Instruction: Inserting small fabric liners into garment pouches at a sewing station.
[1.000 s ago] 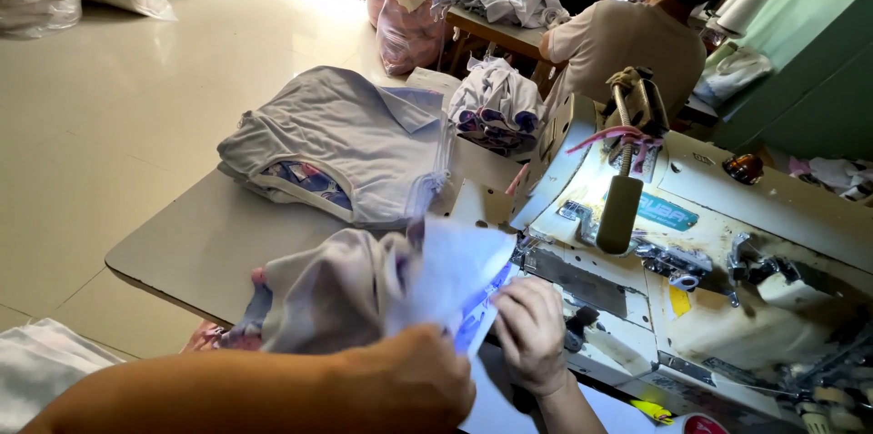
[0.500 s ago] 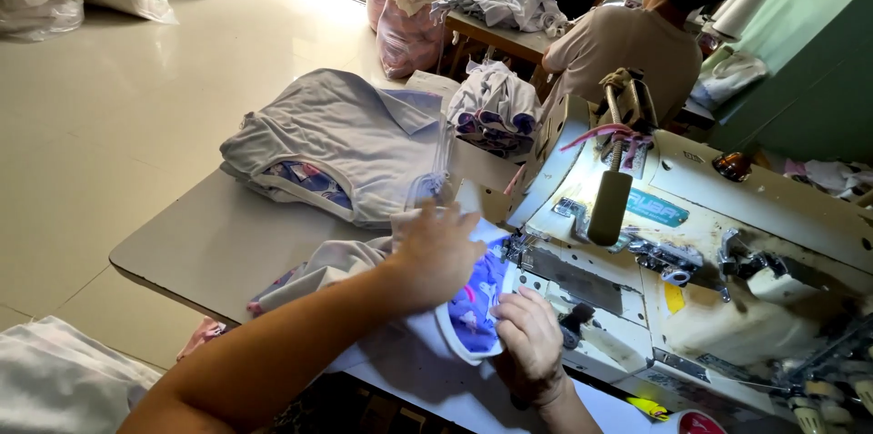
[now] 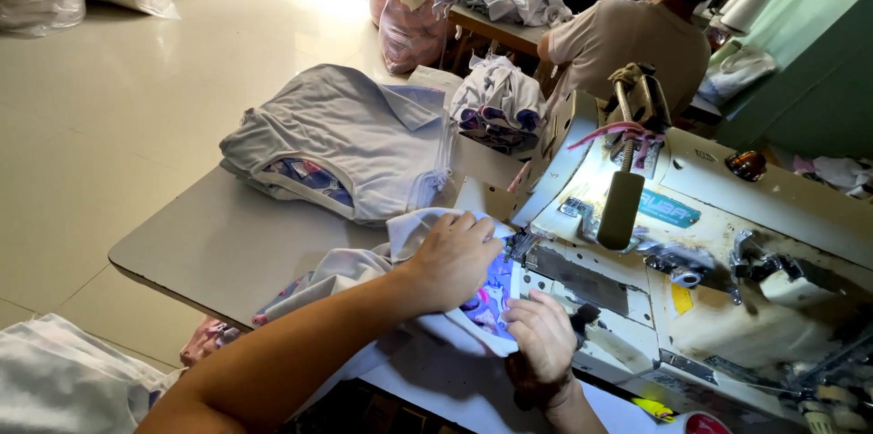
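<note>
My left hand (image 3: 452,257) lies flat on a pale grey garment piece (image 3: 359,270) with a pink and blue print, pressing it down on the table by the needle area of a white sewing machine (image 3: 691,243). My right hand (image 3: 541,339) grips the near edge of the same fabric just in front of the machine's bed. A lamp lights the cloth between my hands.
A stack of grey garments (image 3: 341,139) sits at the far side of the grey table (image 3: 209,248), with a folded bundle (image 3: 496,102) behind it. A person in a beige shirt (image 3: 627,39) sits beyond. Filled plastic bags (image 3: 409,7) stand on the floor.
My left hand has lowered the lifted fabric onto the table and moved forward toward the needle. My right hand has stayed at the cloth's near edge.
</note>
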